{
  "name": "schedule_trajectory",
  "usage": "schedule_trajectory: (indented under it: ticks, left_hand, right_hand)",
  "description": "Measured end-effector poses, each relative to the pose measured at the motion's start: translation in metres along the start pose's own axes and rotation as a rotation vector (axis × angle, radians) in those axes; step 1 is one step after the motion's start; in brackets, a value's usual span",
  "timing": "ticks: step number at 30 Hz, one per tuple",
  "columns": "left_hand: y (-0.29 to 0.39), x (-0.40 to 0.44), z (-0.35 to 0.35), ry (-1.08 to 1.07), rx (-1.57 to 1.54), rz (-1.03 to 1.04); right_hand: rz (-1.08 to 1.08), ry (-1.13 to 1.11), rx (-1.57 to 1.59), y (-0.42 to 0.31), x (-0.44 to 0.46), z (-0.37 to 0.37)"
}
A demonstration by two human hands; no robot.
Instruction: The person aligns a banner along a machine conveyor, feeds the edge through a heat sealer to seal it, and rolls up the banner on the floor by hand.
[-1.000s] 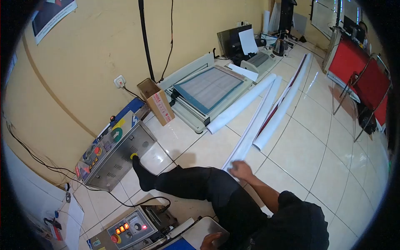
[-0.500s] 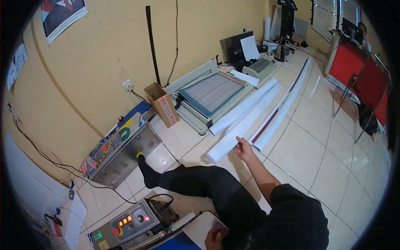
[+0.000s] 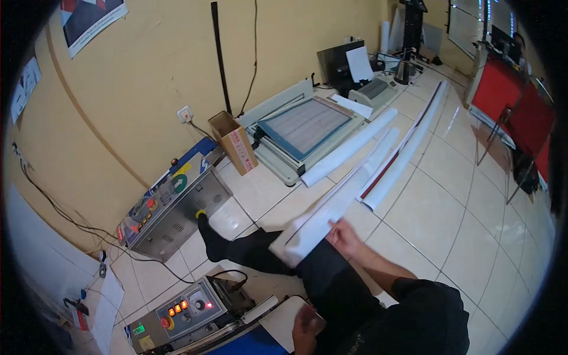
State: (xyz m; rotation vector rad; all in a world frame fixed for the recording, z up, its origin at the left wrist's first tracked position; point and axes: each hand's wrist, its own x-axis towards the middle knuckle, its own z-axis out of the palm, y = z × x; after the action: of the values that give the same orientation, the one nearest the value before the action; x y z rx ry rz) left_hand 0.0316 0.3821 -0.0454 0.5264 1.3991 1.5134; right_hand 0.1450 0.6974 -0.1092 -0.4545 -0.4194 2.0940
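Note:
My right hand grips the near part of a long white roll, its fingers at the roll's right edge. The roll's near end is raised over my leg, and it slants away toward the floor. My left hand is low in the view, beside the machine with lit orange buttons; its fingers are dim and blurred, so their state is unclear. Two more long rolls lie on the floor: a white one beside the trimmer board and one with a dark red strip further right.
A trimmer board lies by the wall, with an open cardboard box next to it. My foot touches a metal machine at left. Further back stand a monitor and a printer. A red chair stands at right.
My right hand has taken hold of the white roll and drawn its near end toward me, over my leg. My left hand has risen slightly. The view has shifted a little.

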Motion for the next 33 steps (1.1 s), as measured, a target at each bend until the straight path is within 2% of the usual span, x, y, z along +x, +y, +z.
schedule_trajectory:
  ticks: [1, 2, 3, 4, 5, 7, 8, 10, 11, 13, 14, 15, 16, 17, 18, 19, 20, 21, 23, 24, 25, 27, 29, 30, 31, 33]
  left_hand:
    - [-0.010, -0.009, -0.007, -0.081, 0.096, -0.009]
    - [-0.022, -0.015, -0.015, -0.061, 0.089, -0.011]
    - [-0.037, -0.024, -0.023, -0.099, 0.067, -0.067]
    - [-0.050, -0.030, -0.030, -0.143, 0.045, -0.123]
    - [-0.063, -0.032, -0.034, -0.138, 0.039, -0.127]
    - [-0.083, -0.033, -0.038, -0.157, 0.096, -0.136]
    - [-0.077, -0.031, -0.035, -0.154, 0.096, -0.142]
    - [-0.054, -0.023, -0.028, -0.123, 0.069, -0.299]
    - [-0.051, -0.023, -0.025, -0.108, 0.067, -0.295]
    - [-0.048, -0.027, -0.022, -0.072, 0.009, -0.389]
    - [-0.050, -0.027, -0.021, -0.066, 0.017, -0.394]
    - [-0.054, -0.028, -0.019, -0.089, 0.165, -0.333]
    - [-0.056, -0.028, -0.017, -0.114, 0.309, -0.270]
    - [-0.052, -0.025, -0.016, -0.113, 0.306, -0.275]
    - [-0.045, -0.023, -0.013, -0.058, 0.162, -0.340]
    - [-0.041, -0.022, -0.011, 0.002, 0.017, -0.403]
    - [-0.041, -0.021, -0.011, 0.012, 0.017, -0.408]
    - [-0.044, -0.019, -0.013, -0.015, 0.047, -0.398]
    - [-0.040, -0.018, -0.015, -0.040, 0.087, -0.394]
    - [-0.035, -0.017, -0.013, -0.055, 0.049, -0.367]
    - [-0.032, -0.018, -0.012, -0.076, 0.011, -0.341]
    - [-0.053, -0.017, -0.027, -0.105, -0.021, -0.358]
    - [-0.054, -0.012, -0.027, -0.117, -0.067, -0.368]
    - [-0.040, -0.010, -0.020, -0.089, -0.039, -0.407]
    - [-0.033, -0.012, -0.016, -0.059, -0.007, -0.449]
    - [-0.037, -0.019, -0.019, -0.067, -0.006, -0.429]
  right_hand:
    - [-0.131, 0.022, -0.075, -0.017, 0.020, -0.009]
    - [-0.206, 0.013, -0.085, -0.038, 0.036, -0.006]
    - [-0.215, -0.116, -0.153, -0.063, 0.042, -0.005]
    - [-0.308, 0.026, -0.145, -0.072, 0.049, 0.003]
    - [-0.301, 0.029, -0.149, -0.073, 0.061, -0.015]
    - [-0.155, 0.112, -0.337, -0.073, 0.090, -0.084]
    - [-0.149, 0.116, -0.336, -0.066, 0.092, -0.101]
    - [0.444, 0.452, -1.297, -0.047, 0.108, -0.116]
    - [0.450, 0.437, -1.299, -0.045, 0.123, -0.115]
    - [-0.035, 0.385, -1.915, -0.040, 0.156, -0.096]
    - [-0.222, 0.314, -1.962, -0.038, 0.176, -0.084]
    - [-0.414, 0.244, -2.001, -0.039, 0.197, -0.072]
    - [-0.490, 0.266, -2.115, -0.033, 0.216, -0.061]
    - [-0.569, 0.283, -2.232, -0.030, 0.234, -0.057]
    - [-0.561, 0.275, -2.238, -0.032, 0.248, -0.063]
    - [-0.587, 0.201, -2.473, -0.030, 0.261, -0.070]
    - [-0.613, 0.114, -2.700, -0.027, 0.273, -0.077]
    - [-0.607, 0.105, -2.693, -0.026, 0.283, -0.078]
    - [-0.386, -0.063, -2.882, -0.023, 0.293, -0.082]
    - [-0.367, -0.033, -2.746, -0.018, 0.289, -0.081]
    - [-0.356, -0.023, -2.748, -0.008, 0.278, -0.081]
    - [-0.317, -0.131, -2.420, 0.009, 0.252, -0.077]
    - [-0.269, -0.598, -2.179, 0.001, 0.227, -0.057]
    - [-0.297, -0.695, -2.186, -0.006, 0.218, -0.048]
    - [-0.291, -0.704, -2.187, -0.012, 0.221, -0.048]
    - [-0.438, -0.355, -2.506, -0.030, 0.230, -0.053]
